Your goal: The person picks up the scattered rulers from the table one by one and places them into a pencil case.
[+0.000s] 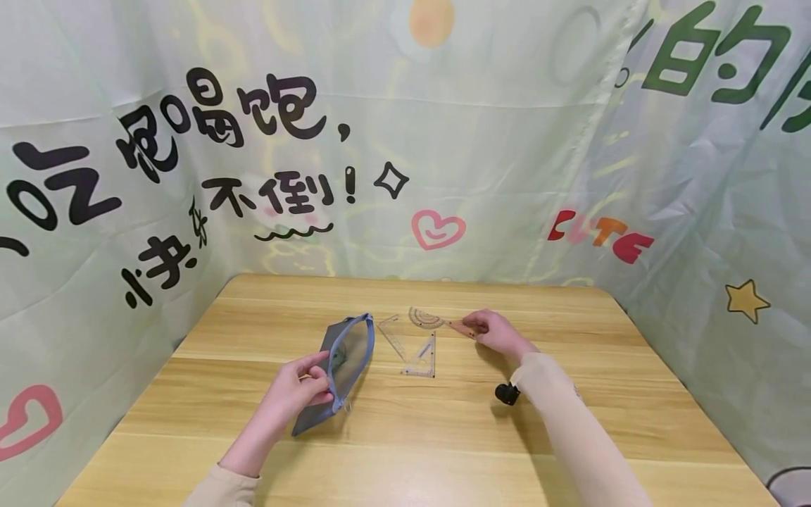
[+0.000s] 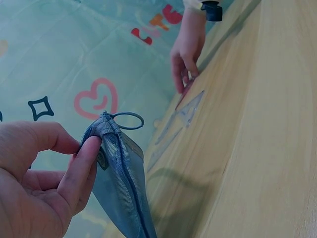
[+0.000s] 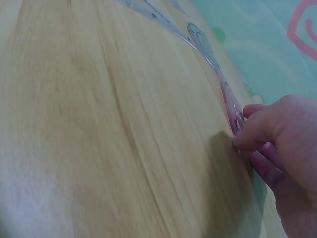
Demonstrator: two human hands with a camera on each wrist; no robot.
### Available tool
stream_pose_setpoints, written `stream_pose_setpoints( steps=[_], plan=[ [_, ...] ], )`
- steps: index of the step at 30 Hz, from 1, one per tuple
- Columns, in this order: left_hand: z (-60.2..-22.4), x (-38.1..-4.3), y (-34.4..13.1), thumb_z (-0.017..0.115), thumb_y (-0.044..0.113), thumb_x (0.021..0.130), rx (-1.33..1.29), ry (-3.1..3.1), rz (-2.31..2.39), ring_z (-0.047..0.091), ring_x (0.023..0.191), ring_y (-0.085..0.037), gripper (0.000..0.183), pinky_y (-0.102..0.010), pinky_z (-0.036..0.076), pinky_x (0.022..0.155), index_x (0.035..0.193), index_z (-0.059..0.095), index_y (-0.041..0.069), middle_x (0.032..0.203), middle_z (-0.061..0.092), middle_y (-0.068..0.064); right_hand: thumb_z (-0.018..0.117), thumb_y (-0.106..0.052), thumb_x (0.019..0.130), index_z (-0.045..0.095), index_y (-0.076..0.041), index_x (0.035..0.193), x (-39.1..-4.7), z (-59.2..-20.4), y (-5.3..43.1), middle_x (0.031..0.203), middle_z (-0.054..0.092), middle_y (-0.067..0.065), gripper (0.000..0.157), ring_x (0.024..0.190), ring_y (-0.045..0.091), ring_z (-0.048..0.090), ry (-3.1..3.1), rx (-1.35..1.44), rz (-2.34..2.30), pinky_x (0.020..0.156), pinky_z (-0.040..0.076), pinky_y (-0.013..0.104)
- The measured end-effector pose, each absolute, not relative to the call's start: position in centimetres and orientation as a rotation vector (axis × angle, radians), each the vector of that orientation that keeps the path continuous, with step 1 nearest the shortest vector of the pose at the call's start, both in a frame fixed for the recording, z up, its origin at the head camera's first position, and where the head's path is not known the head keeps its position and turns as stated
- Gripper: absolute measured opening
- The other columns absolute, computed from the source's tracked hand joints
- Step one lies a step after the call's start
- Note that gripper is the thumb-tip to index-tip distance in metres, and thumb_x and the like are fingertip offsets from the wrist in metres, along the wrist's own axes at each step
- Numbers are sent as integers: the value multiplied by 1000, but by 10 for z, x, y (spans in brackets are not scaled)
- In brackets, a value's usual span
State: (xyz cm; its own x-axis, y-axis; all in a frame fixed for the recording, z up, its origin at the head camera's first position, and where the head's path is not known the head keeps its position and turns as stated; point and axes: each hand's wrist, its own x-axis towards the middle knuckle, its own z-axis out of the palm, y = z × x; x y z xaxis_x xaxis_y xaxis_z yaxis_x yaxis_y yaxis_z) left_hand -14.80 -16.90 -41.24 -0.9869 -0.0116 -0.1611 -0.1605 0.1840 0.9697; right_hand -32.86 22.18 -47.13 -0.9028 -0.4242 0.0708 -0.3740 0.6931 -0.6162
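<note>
My left hand (image 1: 296,386) grips the side of a blue-edged zip pouch (image 1: 319,417), thumb and fingers pinching its edge. The pouch is tilted up with its mouth gaping. In the left wrist view a cord loop (image 2: 128,120) hangs from the corner of the zip. Across the table, my right hand (image 1: 505,334) pinches the near end of a clear reddish ruler (image 3: 230,103), low over the wood. Just left of the ruler lies a transparent protractor (image 1: 426,324). Two clear set squares, a slim one (image 1: 394,339) and a wider one (image 1: 434,359), lie between the hands.
The wooden table (image 1: 431,443) carries all these things. Printed cloth (image 1: 507,155) hangs close behind its back edge and along both sides. A small black device (image 1: 507,393) is attached at the right wrist, beside the beige sleeve (image 1: 557,401).
</note>
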Motion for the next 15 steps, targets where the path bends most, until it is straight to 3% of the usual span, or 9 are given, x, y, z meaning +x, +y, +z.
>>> stream_pose_setpoints(
  steps=[15],
  plan=[
    [-413,-148,-170,56,-5,88,-153,2324,1929,61,78,-14,55,-19,61,68,142,46,-5,89,49,-3,65,-4,88,58,5,131,-326,-469,229,125,63,22,45,110,34,61,2822,-659,-962,97,54,50]
  ],
)
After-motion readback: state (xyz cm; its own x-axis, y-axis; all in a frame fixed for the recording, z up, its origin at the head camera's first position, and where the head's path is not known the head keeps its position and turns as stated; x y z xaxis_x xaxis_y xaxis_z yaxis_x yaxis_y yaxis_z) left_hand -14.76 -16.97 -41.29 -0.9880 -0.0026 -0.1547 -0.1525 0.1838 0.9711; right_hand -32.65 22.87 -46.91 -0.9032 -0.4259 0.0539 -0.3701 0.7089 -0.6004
